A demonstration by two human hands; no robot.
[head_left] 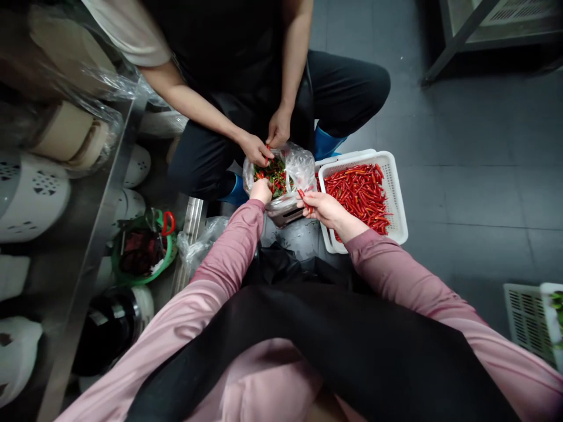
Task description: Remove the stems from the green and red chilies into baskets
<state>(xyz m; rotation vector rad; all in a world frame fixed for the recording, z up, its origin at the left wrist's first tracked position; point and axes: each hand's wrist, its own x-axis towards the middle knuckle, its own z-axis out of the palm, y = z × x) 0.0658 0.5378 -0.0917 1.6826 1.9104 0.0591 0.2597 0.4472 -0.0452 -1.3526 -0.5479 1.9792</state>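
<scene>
My right hand (pixel 324 208) is closed around red chili peppers (pixel 303 199), held between the plastic bag and the white basket. At the near left edge of the open clear plastic bag (pixel 301 164) is my left hand (pixel 261 191), its fingers curled down over the contents. What those fingertips grip, if anything, is hidden. Inside the bag lie red chilies with green stems (pixel 277 176). A white basket (pixel 398 202) to the right holds a heap of loose red chilies (pixel 358 193). Across from me, another person's hands (pixel 259 146) pinch a red chili over the same bag.
A metal shelf (pixel 94 246) runs along the left with white perforated bowls (pixel 33 196). Near it stands a green basket (pixel 118 258) with red-handled scissors (pixel 168 223). A metal table leg (pixel 460 44) is at upper right, a pale crate (pixel 528 316) at lower right.
</scene>
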